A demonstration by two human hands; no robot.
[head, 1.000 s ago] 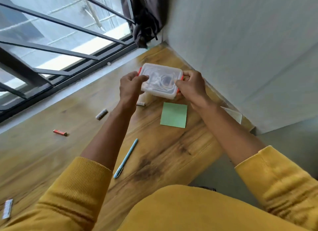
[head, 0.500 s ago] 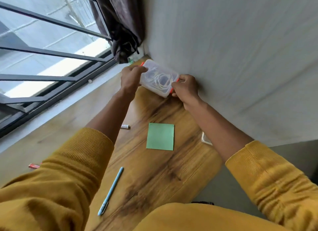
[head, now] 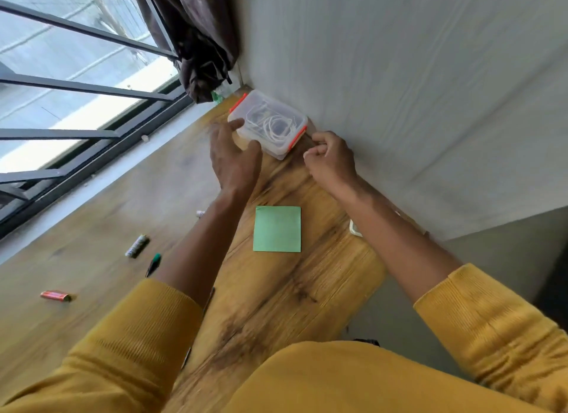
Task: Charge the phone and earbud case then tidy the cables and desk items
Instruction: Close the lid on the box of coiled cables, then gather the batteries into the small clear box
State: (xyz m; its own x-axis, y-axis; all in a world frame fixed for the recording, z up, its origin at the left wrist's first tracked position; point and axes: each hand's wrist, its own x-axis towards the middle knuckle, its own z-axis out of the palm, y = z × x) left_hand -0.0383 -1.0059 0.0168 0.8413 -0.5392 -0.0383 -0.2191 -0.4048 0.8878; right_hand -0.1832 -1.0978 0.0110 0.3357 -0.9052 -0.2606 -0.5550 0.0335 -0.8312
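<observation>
Clear plastic box with orange clips [head: 268,124] sits just beyond the spread, empty left hand [head: 234,157] and curled, empty right hand [head: 330,160], so I'd nudge it square against the wall.

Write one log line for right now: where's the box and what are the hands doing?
box: on desk, corner by wall, lid on, cables inside | left hand: open, beside box | right hand: curled, empty | green note: flat on desk

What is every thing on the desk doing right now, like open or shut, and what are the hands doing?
Clear plastic box with orange clips: lid on, white cables coiled inside, set in the corner by the wall.
Left hand: open, fingers spread beside the box.
Right hand: fingers curled, holding nothing.
Green square sticky note: lying flat.
Red battery: lying on its side.
White battery: lying on its side.
</observation>
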